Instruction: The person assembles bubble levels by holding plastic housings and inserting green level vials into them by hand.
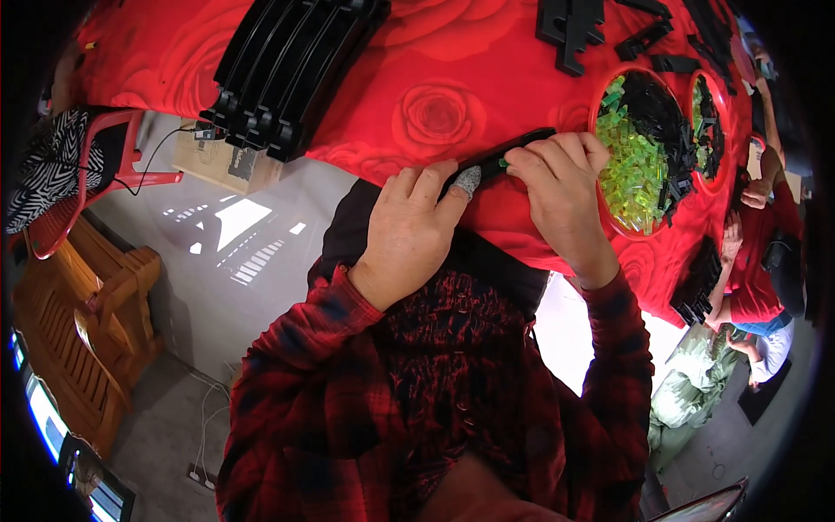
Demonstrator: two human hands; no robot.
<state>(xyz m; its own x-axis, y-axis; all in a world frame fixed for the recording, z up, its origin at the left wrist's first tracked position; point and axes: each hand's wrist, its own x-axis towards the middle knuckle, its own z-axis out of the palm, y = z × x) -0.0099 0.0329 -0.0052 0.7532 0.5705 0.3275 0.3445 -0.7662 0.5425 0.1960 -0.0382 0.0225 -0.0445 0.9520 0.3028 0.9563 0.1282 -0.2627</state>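
Note:
A long black plastic strip (522, 142) lies across the table's near edge, between my two hands. My left hand (407, 228) is closed on its left end, and a grey cover (470, 180) wraps the tip of that thumb. Over the strip's right part, my right hand (561, 191) pinches something small and green (503, 163) against it; the fingers hide most of this piece. Just right of that hand stands a red-rimmed bowl (606, 222) holding yellow-green translucent pieces (633, 165) and thin black pieces (665, 130).
Several long black strips lie in a stack (291, 65) at the table's far left. A smaller red bowl (718, 178) and loose black parts (570, 35) are on the right. Other people's hands (731, 239) work at the right edge. A red chair (87, 187) stands left.

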